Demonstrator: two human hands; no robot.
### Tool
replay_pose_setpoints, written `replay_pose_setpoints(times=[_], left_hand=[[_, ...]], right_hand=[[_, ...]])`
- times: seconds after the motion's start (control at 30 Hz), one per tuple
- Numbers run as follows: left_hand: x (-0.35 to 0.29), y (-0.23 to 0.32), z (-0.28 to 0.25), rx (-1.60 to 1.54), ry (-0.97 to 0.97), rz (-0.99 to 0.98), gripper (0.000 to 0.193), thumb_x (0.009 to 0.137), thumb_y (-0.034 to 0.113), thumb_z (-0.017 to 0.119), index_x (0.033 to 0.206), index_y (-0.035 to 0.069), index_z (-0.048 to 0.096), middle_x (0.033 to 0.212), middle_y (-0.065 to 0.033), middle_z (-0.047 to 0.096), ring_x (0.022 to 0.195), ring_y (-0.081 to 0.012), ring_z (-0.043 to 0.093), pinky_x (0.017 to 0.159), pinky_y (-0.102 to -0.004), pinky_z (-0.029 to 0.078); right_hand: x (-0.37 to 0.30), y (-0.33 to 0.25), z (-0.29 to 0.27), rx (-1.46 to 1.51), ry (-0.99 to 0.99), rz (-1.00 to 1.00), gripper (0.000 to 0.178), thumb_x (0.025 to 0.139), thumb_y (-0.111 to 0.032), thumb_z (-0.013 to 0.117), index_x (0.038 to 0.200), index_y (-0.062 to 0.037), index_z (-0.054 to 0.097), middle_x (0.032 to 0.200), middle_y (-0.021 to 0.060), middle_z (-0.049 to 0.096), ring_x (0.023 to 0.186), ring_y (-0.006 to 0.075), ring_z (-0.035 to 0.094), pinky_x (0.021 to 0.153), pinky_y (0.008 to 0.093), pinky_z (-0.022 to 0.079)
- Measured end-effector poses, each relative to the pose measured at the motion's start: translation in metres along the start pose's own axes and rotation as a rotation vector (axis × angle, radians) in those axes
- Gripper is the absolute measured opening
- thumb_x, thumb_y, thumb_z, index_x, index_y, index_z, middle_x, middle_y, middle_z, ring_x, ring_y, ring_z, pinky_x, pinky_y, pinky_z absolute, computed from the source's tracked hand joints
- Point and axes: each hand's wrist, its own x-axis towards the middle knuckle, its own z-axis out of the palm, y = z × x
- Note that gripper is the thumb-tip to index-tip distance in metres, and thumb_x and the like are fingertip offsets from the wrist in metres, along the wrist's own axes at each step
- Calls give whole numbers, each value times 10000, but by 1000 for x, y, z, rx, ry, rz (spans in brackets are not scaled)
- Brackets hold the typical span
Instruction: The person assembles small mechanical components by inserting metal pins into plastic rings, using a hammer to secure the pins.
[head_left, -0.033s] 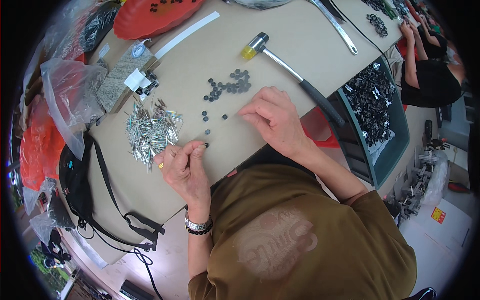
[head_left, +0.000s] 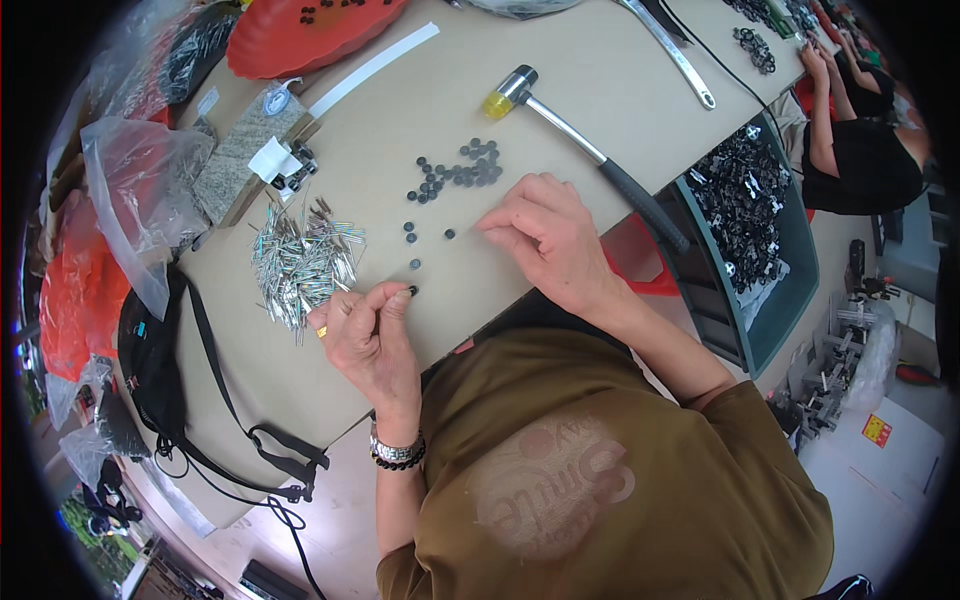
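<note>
My left hand [head_left: 368, 335] is closed in a pinch at the table's near side, with a small black round piece [head_left: 413, 290] between thumb and forefinger. To its left lies a heap of thin silvery metal pins [head_left: 305, 262]. My right hand [head_left: 548, 238] hovers over the table, thumb and forefinger drawn together; whatever they may hold is too small to make out. Near those fingertips sits one loose black piece [head_left: 449, 233]. Between my hands a few dark round pieces [head_left: 409, 238] form a loose line, and a cluster of similar pieces [head_left: 465, 172] lies farther away.
A hammer [head_left: 565, 130] with a yellow face lies beyond my right hand, and a wrench [head_left: 675, 60] farther off. A green bin [head_left: 800, 290] of black parts stands right. A stone block [head_left: 235, 160], red tray [head_left: 270, 50] and black strapped bag [head_left: 150, 350] are left. Another person [head_left: 860, 160] sits far right.
</note>
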Motion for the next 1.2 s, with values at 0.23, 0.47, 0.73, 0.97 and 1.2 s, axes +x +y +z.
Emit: replay_pose_setpoints(times=[0.23, 0.47, 0.73, 0.97, 1.2], left_hand=[[-1, -1, 2, -10, 9, -3, 58, 837, 74, 817, 876, 51, 782, 711, 45, 453, 739, -102, 425, 937, -295, 288], [2, 12, 3, 218, 70, 158, 111, 770, 41, 828, 847, 88, 762, 691, 3, 485, 778, -188, 454, 794, -340, 365], [0, 19, 9, 286, 108, 225, 185, 716, 9, 832, 859, 95, 754, 714, -7, 509, 787, -216, 465, 768, -350, 388], [-2, 13, 11, 234, 77, 193, 177, 693, 12, 807, 827, 108, 742, 745, -4, 514, 809, -227, 469, 773, -358, 387], [-1, 12, 10, 260, 97, 188, 184, 690, -1, 800, 850, 77, 751, 755, -8, 532, 806, -226, 495, 754, -371, 392]], right_hand=[[0, -1, 1, -11, -1, -1, 56, 878, -133, 758, 932, -130, 746, 905, -3, 599, 900, 218, 570, 824, 376, 402], [6, -11, 8, -16, 21, -80, 85, 842, -113, 772, 919, -130, 739, 903, -4, 589, 881, 218, 560, 801, 377, 392], [27, -28, 38, -176, -78, -344, 62, 805, -98, 668, 851, -131, 692, 894, 7, 546, 903, 196, 532, 783, 364, 369], [33, -23, 44, -125, -48, -394, 49, 800, -140, 717, 802, -135, 668, 862, 14, 561, 870, 195, 537, 774, 352, 378], [28, -37, 41, -31, -92, -410, 159, 756, -159, 806, 814, -136, 660, 771, -31, 625, 772, 177, 549, 727, 336, 386]])
